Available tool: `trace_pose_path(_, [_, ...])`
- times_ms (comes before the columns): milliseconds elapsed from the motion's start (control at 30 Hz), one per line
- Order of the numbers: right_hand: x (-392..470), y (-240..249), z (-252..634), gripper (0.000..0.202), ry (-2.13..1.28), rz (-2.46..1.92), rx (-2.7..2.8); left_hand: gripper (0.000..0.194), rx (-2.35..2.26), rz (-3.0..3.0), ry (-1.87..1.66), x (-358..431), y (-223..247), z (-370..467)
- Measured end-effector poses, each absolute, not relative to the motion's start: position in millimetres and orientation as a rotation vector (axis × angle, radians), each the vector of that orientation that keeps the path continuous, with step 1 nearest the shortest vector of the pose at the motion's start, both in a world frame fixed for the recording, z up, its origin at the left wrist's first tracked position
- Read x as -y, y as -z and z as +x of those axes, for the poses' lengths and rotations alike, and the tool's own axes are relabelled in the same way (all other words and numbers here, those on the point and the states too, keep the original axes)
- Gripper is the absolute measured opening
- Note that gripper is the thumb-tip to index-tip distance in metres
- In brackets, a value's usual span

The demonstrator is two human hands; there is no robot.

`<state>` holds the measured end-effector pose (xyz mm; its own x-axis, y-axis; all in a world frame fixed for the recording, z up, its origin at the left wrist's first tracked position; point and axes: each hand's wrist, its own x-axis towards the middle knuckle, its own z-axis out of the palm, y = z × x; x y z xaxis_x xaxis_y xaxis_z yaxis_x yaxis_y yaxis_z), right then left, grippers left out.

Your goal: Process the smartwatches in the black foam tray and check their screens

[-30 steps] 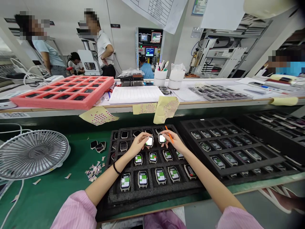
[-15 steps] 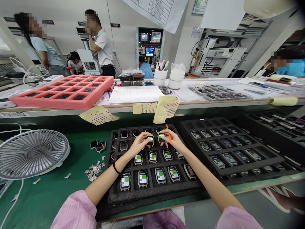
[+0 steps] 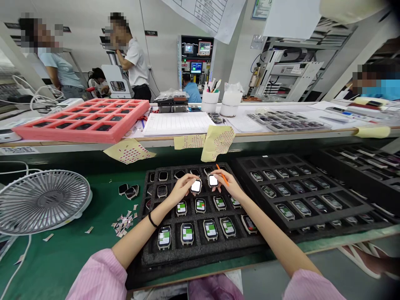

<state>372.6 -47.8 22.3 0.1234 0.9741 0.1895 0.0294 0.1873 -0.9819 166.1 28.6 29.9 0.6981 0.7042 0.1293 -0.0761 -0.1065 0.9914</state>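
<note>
My left hand [image 3: 184, 187] grips a watch body [image 3: 196, 186] whose screen glows white. In my right hand [image 3: 227, 182] is a second watch body [image 3: 213, 180], its screen white too, and an orange stick [image 3: 222, 175] rests between the fingers of that hand. Both hands hover over a black foam tray [image 3: 200, 255]. Its front rows hold watch bodies with green and white screens, such as a lit watch [image 3: 187, 233]. One at the right, a dark-screened watch [image 3: 249, 224], shows red text. Dark-screened watches sit in the rear and left slots.
A white fan [image 3: 46, 202] stands at the left. Near it on the green mat [image 3: 71, 258] lie small strips [image 3: 125, 223] and two loose watches [image 3: 128, 190]. Another foam tray [image 3: 325, 221] adjoins at the right. The shelf ahead bears a red foam tray [image 3: 120, 132]. People are beyond.
The screens of the two held watches have turned from green and white to plain white. The orange stick has shifted slightly left.
</note>
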Motion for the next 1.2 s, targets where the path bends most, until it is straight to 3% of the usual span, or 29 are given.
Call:
trace_pose_path(433, [44.8, -15.7, 371.8, 0.043, -1.026, -1.072, 1.272, 0.047, -0.459, 1.611, -0.715, -26.4, -26.4, 166.4])
trace_pose_path(633, [46.2, -19.6, 371.3, 0.032, -0.991, -1.142, 1.224, 0.035, -0.544, 1.572, -0.745, -27.3, -28.8, 166.1])
trace_pose_path(933, [47.9, -22.2, 373.2, 0.023, -0.936, -1.197, 1.198, 0.033, -0.543, 1.565, -0.722, -25.9, -31.1, 166.6])
trace_pose_path(1200, [46.5, -18.1, 373.7, 0.042, -0.963, -1.163, 1.266, 0.040, -0.494, 1.628, -0.738, -27.4, -26.9, 166.1])
